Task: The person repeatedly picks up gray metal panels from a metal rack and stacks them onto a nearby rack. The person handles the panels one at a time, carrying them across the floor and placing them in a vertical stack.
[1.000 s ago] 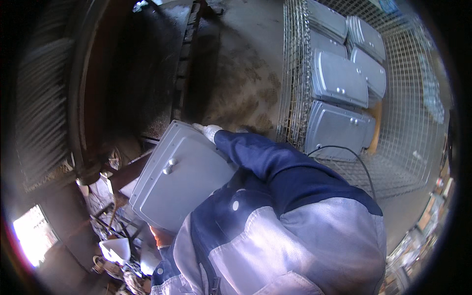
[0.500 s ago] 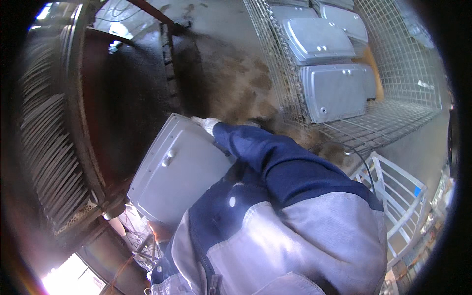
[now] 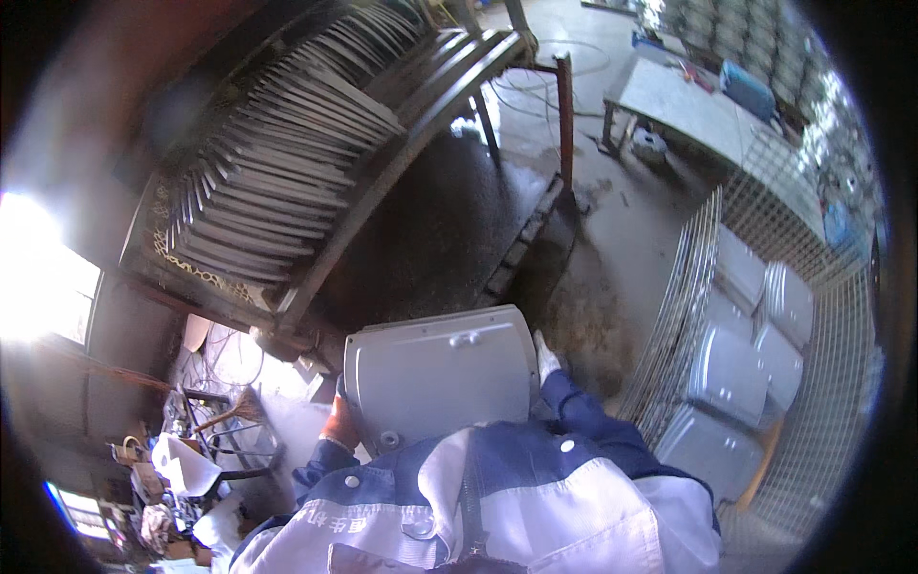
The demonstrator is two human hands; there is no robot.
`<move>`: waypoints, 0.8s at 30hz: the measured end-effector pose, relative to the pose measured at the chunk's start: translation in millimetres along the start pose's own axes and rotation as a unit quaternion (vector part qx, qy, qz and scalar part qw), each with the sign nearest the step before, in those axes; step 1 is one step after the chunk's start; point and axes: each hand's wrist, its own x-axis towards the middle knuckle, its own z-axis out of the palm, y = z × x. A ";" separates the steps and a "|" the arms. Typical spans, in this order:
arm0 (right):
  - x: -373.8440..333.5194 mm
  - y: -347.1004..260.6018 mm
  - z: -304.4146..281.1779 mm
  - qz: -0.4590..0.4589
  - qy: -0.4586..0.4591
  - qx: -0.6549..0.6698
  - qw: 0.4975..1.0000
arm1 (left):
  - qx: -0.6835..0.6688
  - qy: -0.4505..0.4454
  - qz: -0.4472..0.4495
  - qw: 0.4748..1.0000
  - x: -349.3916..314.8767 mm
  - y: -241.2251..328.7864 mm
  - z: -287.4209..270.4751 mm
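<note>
A grey metal panel [image 3: 435, 368] with rounded corners and small raised knobs is held in front of my chest. My left hand [image 3: 340, 421], in an orange-and-dark glove, grips its left edge. On the opposite edge is my right hand [image 3: 546, 356] in a white glove. Both hands are closed on the panel, though the fingertips behind it are hidden. Beyond it, a slanted metal frame [image 3: 402, 172] carries a long row of thin grey plates [image 3: 277, 182] set on edge.
To the right, a wire mesh cage [image 3: 674, 316] holds several similar grey panels [image 3: 732, 368]. A pale worktable [image 3: 684, 105] with a blue object on it is at the far right. A broom [image 3: 239, 409] and cluttered items are at lower left. The floor [image 3: 598, 287] is wet and stained.
My body and view have turned left, away from the wire cage toward the frame of plates. The panel has come round with me, now nearly level across my front, and my left hand shows more.
</note>
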 end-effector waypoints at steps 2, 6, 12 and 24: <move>-4.5 -32.0 -14.3 0.008 -0.055 0.062 0.997 | 0.036 -0.032 0.034 0.998 32.2 1.4 20.0; 19.6 -116.6 -19.7 -0.002 -0.022 0.078 0.997 | 0.073 -0.083 0.062 0.992 104.4 16.9 63.3; 83.9 -245.2 -51.7 -0.072 -0.008 0.109 0.991 | 0.128 -0.087 0.114 0.981 187.6 97.0 228.1; 18.1 -624.0 -32.0 -0.276 -0.142 -0.049 0.949 | 0.081 -0.100 0.315 0.940 210.2 217.9 409.5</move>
